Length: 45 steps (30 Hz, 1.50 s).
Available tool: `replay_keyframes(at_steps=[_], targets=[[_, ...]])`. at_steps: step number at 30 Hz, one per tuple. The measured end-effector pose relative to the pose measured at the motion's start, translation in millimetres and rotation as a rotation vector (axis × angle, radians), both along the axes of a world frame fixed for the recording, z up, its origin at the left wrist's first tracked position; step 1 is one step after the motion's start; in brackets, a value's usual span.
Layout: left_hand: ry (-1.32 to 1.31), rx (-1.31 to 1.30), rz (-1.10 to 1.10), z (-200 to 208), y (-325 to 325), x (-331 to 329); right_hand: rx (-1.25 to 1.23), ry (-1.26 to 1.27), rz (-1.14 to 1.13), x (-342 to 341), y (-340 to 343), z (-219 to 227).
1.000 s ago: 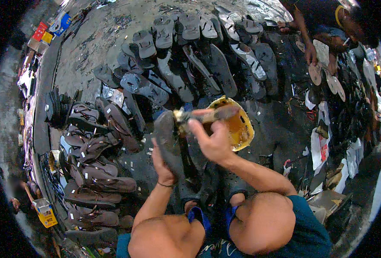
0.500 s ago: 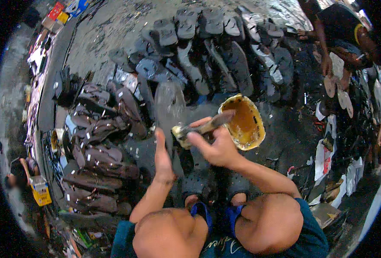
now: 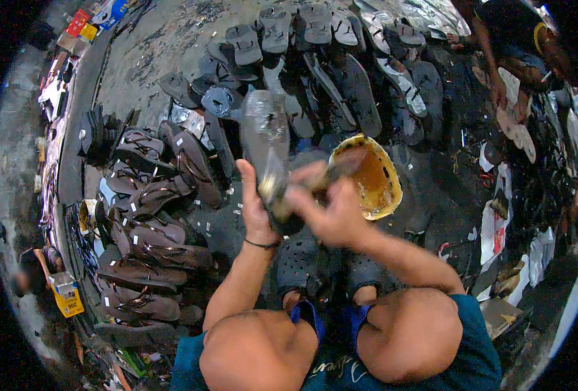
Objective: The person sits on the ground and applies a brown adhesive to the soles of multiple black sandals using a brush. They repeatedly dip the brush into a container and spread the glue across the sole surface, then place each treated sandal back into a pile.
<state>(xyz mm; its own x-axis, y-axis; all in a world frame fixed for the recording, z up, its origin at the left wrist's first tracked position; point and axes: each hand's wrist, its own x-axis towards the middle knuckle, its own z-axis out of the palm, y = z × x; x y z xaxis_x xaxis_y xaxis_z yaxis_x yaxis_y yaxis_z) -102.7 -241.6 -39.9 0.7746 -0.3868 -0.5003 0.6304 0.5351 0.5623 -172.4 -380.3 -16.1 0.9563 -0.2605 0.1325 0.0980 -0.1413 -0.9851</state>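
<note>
My left hand grips a grey sandal sole along its side, held upright with its far end pointing away from me. Clear wet gloss covers part of its face. In my right hand is a brush, its handle slanting up to the right. The pale bristles rest against the lower part of the sole, smeared by motion. Just beyond my right hand stands a bowl with a crusted yellow rim and amber, glue-like liquid inside.
Brown flip-flops lie piled at the left. Grey soles form an arc on the far side. A co-worker's hand is near pale soles at the upper right. Scraps litter the right; a yellow box stands far left.
My left hand has turned, tipping the sole slightly right, and more gloss shows on it. The brush has shifted slightly along the sole in my right hand.
</note>
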Motion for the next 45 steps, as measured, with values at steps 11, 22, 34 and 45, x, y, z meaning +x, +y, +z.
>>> replay_keyframes(at_steps=[11, 22, 34, 45], targets=[[0.012, -0.054, -0.222, -41.1, -14.2, 1.0, -0.1, 0.096, 0.018, -10.3, -18.3, -12.0], [-0.934, 1.248, 0.347, -104.8, 4.3, 62.1, -0.235, 0.258, -0.399, -58.7, -111.5, -48.5], [-0.378, 0.898, 0.285, -44.5, 166.1, -31.6, -0.816, 0.764, -0.082, -79.9, -127.0, -32.5], [-1.079, 1.196, -0.602, -93.1, 81.6, -104.2, -0.821, 1.019, 0.417, -112.7, -122.2, -18.9]])
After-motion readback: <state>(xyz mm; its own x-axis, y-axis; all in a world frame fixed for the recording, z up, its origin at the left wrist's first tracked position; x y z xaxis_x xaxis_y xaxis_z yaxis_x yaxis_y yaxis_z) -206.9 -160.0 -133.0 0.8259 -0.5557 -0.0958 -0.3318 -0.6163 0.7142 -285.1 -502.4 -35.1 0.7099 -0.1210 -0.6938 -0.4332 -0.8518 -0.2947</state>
